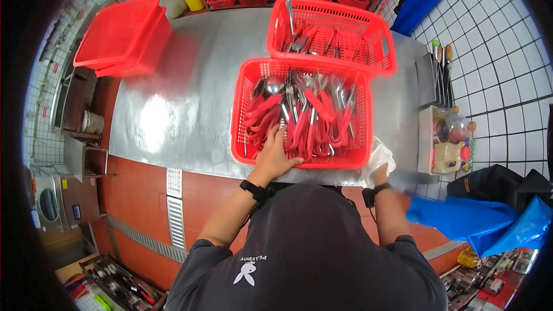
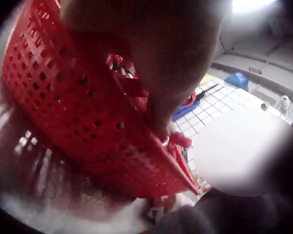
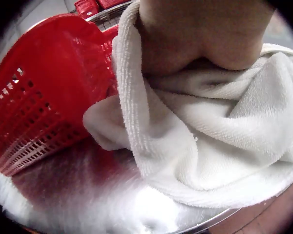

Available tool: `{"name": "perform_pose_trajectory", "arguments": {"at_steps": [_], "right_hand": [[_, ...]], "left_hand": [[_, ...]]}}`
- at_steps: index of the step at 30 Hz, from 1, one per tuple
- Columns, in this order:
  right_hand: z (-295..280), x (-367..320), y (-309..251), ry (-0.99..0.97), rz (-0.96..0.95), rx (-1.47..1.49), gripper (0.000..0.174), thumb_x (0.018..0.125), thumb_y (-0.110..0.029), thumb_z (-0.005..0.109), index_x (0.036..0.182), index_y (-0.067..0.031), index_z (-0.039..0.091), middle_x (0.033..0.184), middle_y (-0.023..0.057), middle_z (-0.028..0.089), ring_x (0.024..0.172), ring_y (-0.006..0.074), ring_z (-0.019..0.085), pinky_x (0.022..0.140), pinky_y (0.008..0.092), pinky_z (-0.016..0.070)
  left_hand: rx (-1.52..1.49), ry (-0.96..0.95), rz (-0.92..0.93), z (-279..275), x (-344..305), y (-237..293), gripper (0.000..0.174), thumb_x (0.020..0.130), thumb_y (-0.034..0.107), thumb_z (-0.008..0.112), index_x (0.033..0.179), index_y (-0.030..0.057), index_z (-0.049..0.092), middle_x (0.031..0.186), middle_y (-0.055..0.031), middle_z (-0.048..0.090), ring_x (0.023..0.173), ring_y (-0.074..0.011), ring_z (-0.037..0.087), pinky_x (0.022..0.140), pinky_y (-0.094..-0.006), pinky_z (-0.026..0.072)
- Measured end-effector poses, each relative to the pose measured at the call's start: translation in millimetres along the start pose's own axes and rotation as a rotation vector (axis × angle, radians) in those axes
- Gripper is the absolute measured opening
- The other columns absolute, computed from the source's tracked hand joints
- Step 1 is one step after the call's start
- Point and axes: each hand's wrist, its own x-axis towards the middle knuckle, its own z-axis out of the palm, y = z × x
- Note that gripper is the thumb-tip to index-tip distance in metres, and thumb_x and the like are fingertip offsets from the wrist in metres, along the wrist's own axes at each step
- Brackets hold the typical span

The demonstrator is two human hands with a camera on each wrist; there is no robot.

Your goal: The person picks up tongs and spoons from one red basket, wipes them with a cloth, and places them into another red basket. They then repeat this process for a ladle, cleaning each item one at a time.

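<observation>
On the steel table stands a red plastic basket [image 1: 237,129] filled with metal kitchen utensils, among them tongs with red handles [image 1: 298,129]. Over its near rim lies my left hand [image 1: 273,160], fingers extended across the handles and thumb out along the rim. The left wrist view has that hand [image 2: 156,53] dark and close above the basket wall [image 2: 88,122]. At the basket's near right corner my right hand [image 1: 380,175] holds a bunched white towel [image 3: 185,141]; its fingers are hidden in the folds beside the basket [image 3: 49,97].
A second red basket [image 1: 390,60] with more utensils stands behind, touching the first. Stacked red baskets [image 1: 118,37] sit at the table's far left. A white bin of bottles [image 1: 426,138] and a holder with long-handled tools [image 1: 426,80] line the right wall.
</observation>
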Motion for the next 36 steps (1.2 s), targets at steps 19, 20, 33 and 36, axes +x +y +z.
{"name": "perform_pose_trajectory", "arguments": {"at_steps": [19,20,33,36], "right_hand": [[-28.4,18.1,3.0,-0.102,0.222,-0.277,0.033,0.081,-0.041,0.065,0.084,-0.0079,0.068,0.085,0.0192,0.071,0.085,0.0426,0.068,0.076,0.0473,0.0547],[-40.5,16.2,-0.1,-0.028,0.278,-0.268,0.031,0.083,-0.038,0.063,0.083,-0.0071,0.068,0.084,0.0215,0.07,0.084,0.0428,0.068,0.073,0.049,0.054],[-0.8,-35.1,102.9,0.19,0.59,-0.088,0.033,0.087,-0.034,0.062,0.098,-0.0028,0.062,0.102,0.0224,0.067,0.095,0.0412,0.063,0.084,0.0478,0.0504],[2.6,-35.8,102.5,0.176,0.605,-0.069,0.033,0.088,-0.034,0.062,0.099,-0.0028,0.062,0.102,0.0221,0.067,0.096,0.0408,0.064,0.084,0.0475,0.0504]], "left_hand": [[-0.027,-0.026,0.038,10.1,7.3,-10.3,0.095,0.078,0.049,0.077,0.146,0.0,0.032,0.15,-0.0218,0.033,0.134,-0.0392,0.044,0.101,-0.0465,0.0478],[-0.013,-0.031,0.032,11.0,6.6,-11.8,0.095,0.078,0.049,0.077,0.146,0.0,0.032,0.15,-0.0218,0.033,0.134,-0.0392,0.044,0.101,-0.0465,0.0478],[-0.375,0.201,-0.015,-10.2,29.5,0.3,0.036,0.087,0.0,0.064,0.121,0.0012,0.052,0.118,-0.0117,0.054,0.103,-0.0206,0.056,0.087,-0.033,0.0494],[-0.17,0.298,0.198,-46.9,92.9,49.2,0.033,0.087,0.0,0.063,0.118,0.001,0.053,0.112,-0.0108,0.055,0.102,-0.0207,0.057,0.088,-0.0335,0.0487]]}}
